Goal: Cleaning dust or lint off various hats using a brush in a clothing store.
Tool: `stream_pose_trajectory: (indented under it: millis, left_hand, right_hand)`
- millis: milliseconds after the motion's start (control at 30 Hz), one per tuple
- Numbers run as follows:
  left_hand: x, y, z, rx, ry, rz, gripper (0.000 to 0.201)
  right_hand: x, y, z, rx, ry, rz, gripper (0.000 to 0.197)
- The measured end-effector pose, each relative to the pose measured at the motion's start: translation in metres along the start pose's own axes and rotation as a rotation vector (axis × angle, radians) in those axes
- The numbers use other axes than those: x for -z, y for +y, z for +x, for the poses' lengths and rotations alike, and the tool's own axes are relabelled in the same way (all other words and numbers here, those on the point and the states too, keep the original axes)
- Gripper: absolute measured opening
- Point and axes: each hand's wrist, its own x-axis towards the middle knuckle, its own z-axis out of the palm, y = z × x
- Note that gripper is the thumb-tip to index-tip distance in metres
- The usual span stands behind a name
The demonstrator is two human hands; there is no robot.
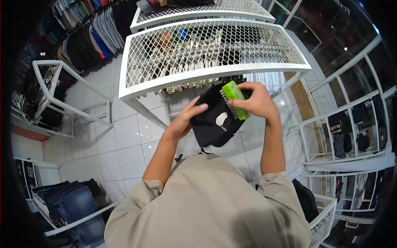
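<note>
Left hand (186,119) clasps black cloth item (206,130) in front of white mesh-topped rack (264,68); right hand (259,102) clamps round green brush (233,94), toothed side facing cloth item. Pale garments (206,56) hang beneath rack. Beyond rack's left end, rows of clothes (108,31).

Blk cloth item (210,124), wht-patched, held up; lime-grn brush (233,93), pale-bristled, tilted, at its R side

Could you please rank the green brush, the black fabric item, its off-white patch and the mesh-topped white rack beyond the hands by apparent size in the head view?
1. White rack
2. Black fabric item
3. Green brush, partly covered
4. Off-white patch
</note>
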Motion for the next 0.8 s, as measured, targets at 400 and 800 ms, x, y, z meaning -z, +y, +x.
stream_pose_trajectory:
  millis: [400,800]
  left_hand:
    - [0.000,-0.028,-0.003,0.078,0.257,0.200,0.059]
    - [-0.014,-0.022,-0.001,-0.056,0.323,0.345,0.079]
  right_hand:
    - [-0.086,-0.006,-0.002,0.043,0.548,-0.227,0.060]
    - [-0.058,0.007,0.007,-0.042,0.727,-0.253,0.060]
